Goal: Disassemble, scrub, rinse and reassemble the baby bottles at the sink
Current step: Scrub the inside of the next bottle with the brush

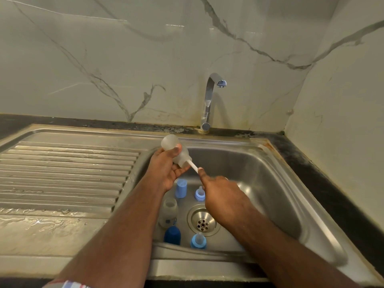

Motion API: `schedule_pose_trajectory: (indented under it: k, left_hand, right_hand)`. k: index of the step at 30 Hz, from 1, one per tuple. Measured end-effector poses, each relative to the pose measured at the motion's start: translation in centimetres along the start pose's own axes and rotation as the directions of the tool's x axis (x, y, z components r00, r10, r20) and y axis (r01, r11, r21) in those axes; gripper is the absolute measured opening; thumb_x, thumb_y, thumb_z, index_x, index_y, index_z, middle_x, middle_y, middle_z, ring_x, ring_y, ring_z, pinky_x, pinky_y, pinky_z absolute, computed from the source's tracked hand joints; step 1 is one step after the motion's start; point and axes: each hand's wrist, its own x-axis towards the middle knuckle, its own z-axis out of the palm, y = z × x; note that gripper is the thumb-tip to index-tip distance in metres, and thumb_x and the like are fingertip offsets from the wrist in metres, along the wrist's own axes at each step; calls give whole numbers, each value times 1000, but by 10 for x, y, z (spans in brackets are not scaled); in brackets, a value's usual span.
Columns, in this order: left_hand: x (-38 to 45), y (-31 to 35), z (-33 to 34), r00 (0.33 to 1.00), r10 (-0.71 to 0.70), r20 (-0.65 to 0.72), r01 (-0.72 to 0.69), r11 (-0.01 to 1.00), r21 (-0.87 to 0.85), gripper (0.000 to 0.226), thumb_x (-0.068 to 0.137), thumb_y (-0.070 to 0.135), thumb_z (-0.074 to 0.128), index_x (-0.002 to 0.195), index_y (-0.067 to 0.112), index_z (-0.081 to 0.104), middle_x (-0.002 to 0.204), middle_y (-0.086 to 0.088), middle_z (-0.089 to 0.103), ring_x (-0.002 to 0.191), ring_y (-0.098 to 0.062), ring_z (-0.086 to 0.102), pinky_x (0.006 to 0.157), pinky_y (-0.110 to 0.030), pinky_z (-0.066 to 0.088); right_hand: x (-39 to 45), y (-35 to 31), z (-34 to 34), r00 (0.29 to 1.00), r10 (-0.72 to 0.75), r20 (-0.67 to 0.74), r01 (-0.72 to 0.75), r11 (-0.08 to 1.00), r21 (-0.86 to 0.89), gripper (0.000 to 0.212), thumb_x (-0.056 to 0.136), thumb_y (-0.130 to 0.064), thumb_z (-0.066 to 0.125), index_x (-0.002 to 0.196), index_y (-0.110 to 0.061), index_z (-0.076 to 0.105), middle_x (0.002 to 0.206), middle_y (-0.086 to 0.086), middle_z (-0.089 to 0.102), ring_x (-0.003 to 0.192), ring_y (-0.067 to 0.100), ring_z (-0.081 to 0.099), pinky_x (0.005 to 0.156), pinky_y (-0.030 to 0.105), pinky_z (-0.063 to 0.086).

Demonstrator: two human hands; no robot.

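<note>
My left hand (166, 167) grips a frosted clear baby bottle (173, 145) above the sink's left side, its mouth tilted down to the right. A white brush handle (192, 165) sticks out of that mouth, and my right hand (220, 191) holds its other end. On the sink floor stand a second clear bottle (169, 213), a light blue cap (181, 188), a dark blue cap (172, 235), and two blue collars with teats (200, 194) (198, 241). The brush head is hidden inside the bottle.
The steel sink (270, 183) has a round drain (202, 222) in the middle. A chrome tap (209, 100) stands behind it with no water running. A wet ribbed draining board (62, 173) lies to the left. Marble walls close off the back and right.
</note>
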Motion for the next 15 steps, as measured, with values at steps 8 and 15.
schedule_pose_trajectory:
  k: [8,15]
  left_hand:
    - [4,7,-7,996,90,-25,-90,995,-33,44,96,17,68,136,13,51,127,-21,63,103,-39,71,76,-45,64]
    - [4,6,-5,994,109,-27,-109,994,-23,47,93,13,71,137,12,51,128,-21,61,112,-42,67,70,-43,64]
  right_hand:
    - [-9,19,-18,996,-4,85,-54,736,674,42,103,-29,49,142,-46,48,79,-7,61,50,5,50,50,25,44]
    - [-5,9,-11,998,-40,49,22,946,322,48,106,-33,42,152,-41,34,103,0,65,72,10,58,57,19,41]
